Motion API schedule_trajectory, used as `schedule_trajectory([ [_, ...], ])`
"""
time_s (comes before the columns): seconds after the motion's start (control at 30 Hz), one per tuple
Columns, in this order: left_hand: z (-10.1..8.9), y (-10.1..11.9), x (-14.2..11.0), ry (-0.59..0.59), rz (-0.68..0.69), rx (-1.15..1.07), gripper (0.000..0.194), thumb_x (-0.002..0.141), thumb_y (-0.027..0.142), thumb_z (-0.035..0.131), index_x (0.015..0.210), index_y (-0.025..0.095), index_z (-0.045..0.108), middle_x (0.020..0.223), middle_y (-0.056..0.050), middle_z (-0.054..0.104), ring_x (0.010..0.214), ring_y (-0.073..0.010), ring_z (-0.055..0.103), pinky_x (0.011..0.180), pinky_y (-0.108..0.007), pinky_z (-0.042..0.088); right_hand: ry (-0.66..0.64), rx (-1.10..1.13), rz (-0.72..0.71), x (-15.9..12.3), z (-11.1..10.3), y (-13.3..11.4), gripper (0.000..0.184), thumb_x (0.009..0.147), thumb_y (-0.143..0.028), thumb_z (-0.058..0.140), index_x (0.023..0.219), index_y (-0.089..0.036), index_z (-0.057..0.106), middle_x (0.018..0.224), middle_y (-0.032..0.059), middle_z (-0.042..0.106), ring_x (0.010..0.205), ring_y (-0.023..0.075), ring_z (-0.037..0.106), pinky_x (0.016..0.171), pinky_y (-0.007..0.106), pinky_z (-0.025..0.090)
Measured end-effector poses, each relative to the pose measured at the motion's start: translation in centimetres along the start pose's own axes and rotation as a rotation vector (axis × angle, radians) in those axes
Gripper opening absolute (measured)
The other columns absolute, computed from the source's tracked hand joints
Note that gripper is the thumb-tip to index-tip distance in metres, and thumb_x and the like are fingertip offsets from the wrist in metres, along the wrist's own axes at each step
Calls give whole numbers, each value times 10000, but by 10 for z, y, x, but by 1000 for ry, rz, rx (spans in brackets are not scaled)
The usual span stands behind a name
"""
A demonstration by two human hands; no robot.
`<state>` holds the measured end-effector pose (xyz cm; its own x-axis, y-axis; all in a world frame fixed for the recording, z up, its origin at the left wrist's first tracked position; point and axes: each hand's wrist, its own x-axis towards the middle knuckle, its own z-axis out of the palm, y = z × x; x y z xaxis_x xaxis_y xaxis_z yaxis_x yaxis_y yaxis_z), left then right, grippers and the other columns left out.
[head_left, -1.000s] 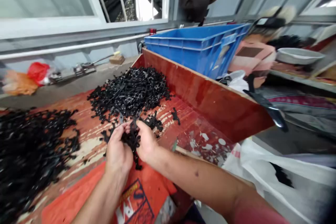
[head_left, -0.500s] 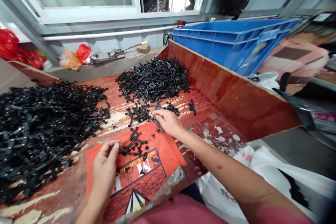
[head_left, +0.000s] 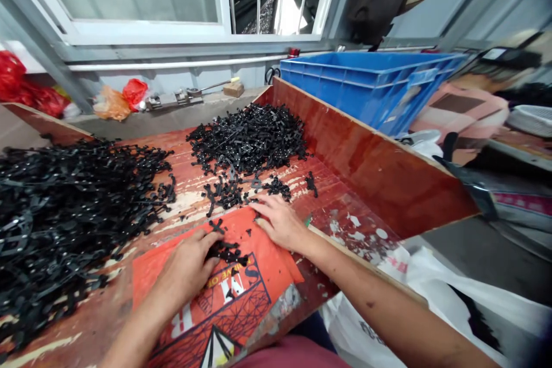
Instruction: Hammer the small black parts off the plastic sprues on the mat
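On the worn red table (head_left: 183,152), black parts are spread in two main piles, with a blue crate (head_left: 328,79) set beyond the raised side board (head_left: 366,155). By that board the right is walled off, so sideways reach there is judged limited, and the near edge is lapped by the orange sheet (head_left: 276,276), from which pieces could be tipped off. The larger pile (head_left: 64,201) is heaped at the left; the smaller pile (head_left: 254,135) is banked near the board, and between them a strip of scraped wood is left for sliding a hand. The left hand (head_left: 185,264) is laid on the sheet, half curled, with its fingers touching the small cluster (head_left: 233,254); whether any piece is gripped cannot be told. The right hand (head_left: 282,224) is partly open at the sheet's far edge, its fingers loosely spread; whether a piece is pinched under them cannot be told. The cluster's parts are judged light, fairly stiff, smooth and slightly slippery, and prone to tangling by their knobbed ends; their thin arms might be bent if pulled hard. They are best taken by the middle. A lone piece (head_left: 311,184) is seen nearer the board.
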<state>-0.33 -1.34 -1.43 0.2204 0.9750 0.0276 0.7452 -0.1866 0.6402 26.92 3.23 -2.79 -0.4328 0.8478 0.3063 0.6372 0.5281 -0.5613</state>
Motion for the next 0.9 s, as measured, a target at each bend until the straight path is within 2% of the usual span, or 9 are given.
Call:
schedule_trajectory([
  [0.1, -1, -1, 9, -12, -1, -97, 298, 616, 86, 712, 805, 303, 787, 842, -40, 732, 775, -259, 663, 763, -326, 467, -18, -37, 27, 11, 2, 12, 302, 868, -97, 620, 1121, -208, 741, 1262, 92, 642, 1133, 215, 586, 1019, 346, 438],
  [0.2, -3, -2, 11, -38, -34, -169, 254, 576, 82, 729, 714, 291, 770, 736, -11, 735, 700, -240, 657, 684, -293, 464, 42, -93, 149, 23, -16, 40, 346, 855, -6, 532, 1051, -190, 750, 1071, 76, 697, 1006, 185, 637, 929, 304, 485],
  [0.33, -10, 2, 31, 27, -73, -339, 163, 545, 143, 794, 638, 266, 743, 648, 5, 700, 638, -208, 618, 630, -263, 470, 171, -214, 334, 30, -63, 71, 397, 892, -66, 506, 1233, -181, 674, 1261, 131, 638, 1187, 266, 555, 1051, 440, 396],
  [0.43, -21, 20, 76, 168, -95, -489, 225, 506, 252, 868, 698, 221, 755, 705, -25, 706, 666, -197, 606, 662, -261, 479, 161, -270, 396, 21, -81, 63, 365, 926, -137, 505, 1257, -173, 656, 1297, 151, 616, 1226, 286, 525, 1074, 447, 354],
  [0.57, -34, 57, 151, 334, 5, -603, 423, 546, 284, 867, 942, 201, 743, 888, -31, 661, 757, -186, 593, 846, -314, 492, -68, -248, 395, -5, -66, 27, 182, 880, -271, 626, 1024, -239, 732, 973, 71, 728, 912, 245, 672, 829, 332, 487],
  [0.63, -34, 68, 176, 450, 37, -499, 559, 460, 191, 890, 991, 218, 716, 1050, -42, 599, 902, -215, 599, 994, -361, 443, -129, -260, 419, -14, -53, 14, 345, 824, -261, 677, 1161, -186, 679, 1083, 130, 707, 965, 283, 669, 838, 357, 485],
  [0.73, -20, 65, 188, 311, -66, -386, 386, 409, 40, 834, 689, 232, 650, 936, -40, 589, 1114, -300, 567, 1095, -373, 352, -168, -256, 465, -10, -37, 5, 446, 840, -204, 622, 1275, -116, 590, 1189, 201, 651, 1045, 310, 650, 873, 380, 477],
  [0.8, -4, 58, 187, 189, -155, -399, 404, 377, -30, 798, 530, 237, 536, 709, -14, 555, 1081, -339, 591, 1068, -396, 370, -185, -224, 492, 4, -27, 2, 365, 877, -249, 590, 1213, -109, 610, 1137, 205, 660, 1031, 321, 653, 867, 392, 480],
  [0.9, 20, 47, 183, 123, -220, -450, 417, 415, -34, 789, 528, 253, 510, 519, 28, 456, 980, -355, 636, 998, -417, 411, -167, -134, 529, 26, -19, 0, 340, 882, -361, 616, 1140, -139, 622, 1130, 202, 658, 1050, 339, 642, 867, 409, 480],
])
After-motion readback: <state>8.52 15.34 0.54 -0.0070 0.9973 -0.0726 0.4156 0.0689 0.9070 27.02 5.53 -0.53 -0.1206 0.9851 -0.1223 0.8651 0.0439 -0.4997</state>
